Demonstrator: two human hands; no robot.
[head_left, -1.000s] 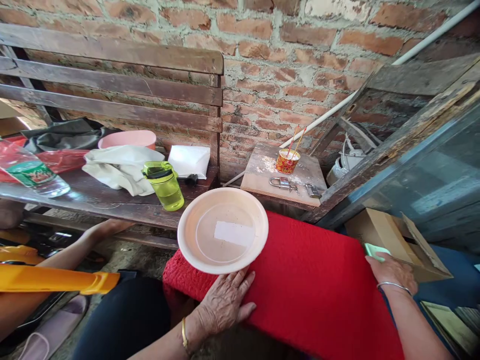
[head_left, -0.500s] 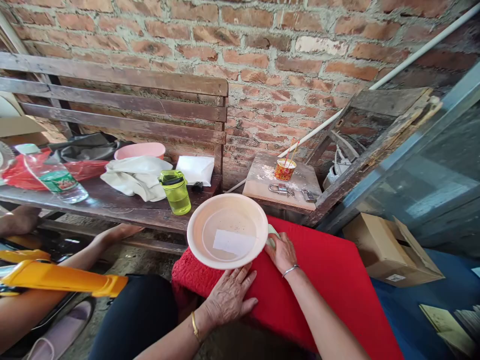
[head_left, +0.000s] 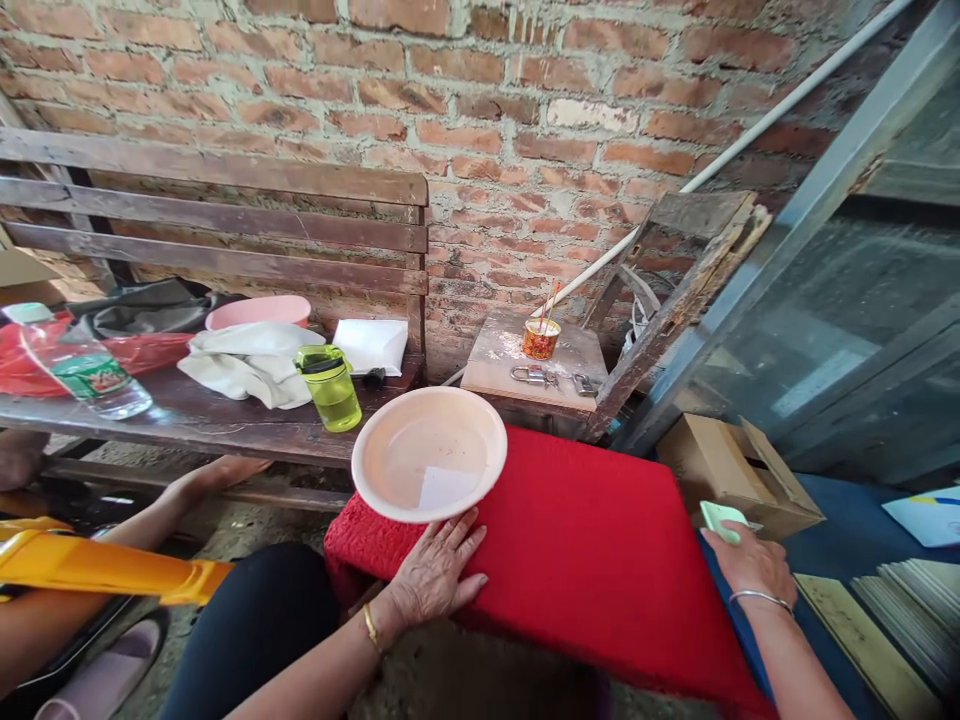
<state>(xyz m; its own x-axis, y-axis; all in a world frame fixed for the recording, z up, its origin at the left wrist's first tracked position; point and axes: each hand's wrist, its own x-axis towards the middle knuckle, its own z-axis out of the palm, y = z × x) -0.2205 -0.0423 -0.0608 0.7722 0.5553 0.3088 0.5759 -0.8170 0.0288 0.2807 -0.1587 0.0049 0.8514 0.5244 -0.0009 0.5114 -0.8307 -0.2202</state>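
Note:
A pale pink basin (head_left: 390, 440) rests on the red cloth-covered table (head_left: 585, 540), near its far left corner. A white rectangular piece (head_left: 448, 487) shows at the bottom of the basin, with a few dark specks around it. My left hand (head_left: 436, 568) lies with fingers stretched out, its fingertips at the basin's near rim. My right hand (head_left: 754, 570) is closed around a small pale green block (head_left: 722, 520), whose exact kind I cannot make out. It is over the table's right edge, apart from the basin.
A wooden bench (head_left: 225, 432) holds a yellow-green cup (head_left: 330, 388), a white cloth (head_left: 251, 362) and a water bottle (head_left: 101, 375). Padlocks (head_left: 534, 376) lie beside an incense tin (head_left: 541, 338). A cardboard box (head_left: 727, 470) and stacked flat pieces (head_left: 911, 620) are at right. Another person's arm (head_left: 161, 525) is at left.
My right hand has moved from the basin's right side out to the table's right edge with the pale green block. My left hand stays at the basin's near rim. The camera view has shifted.

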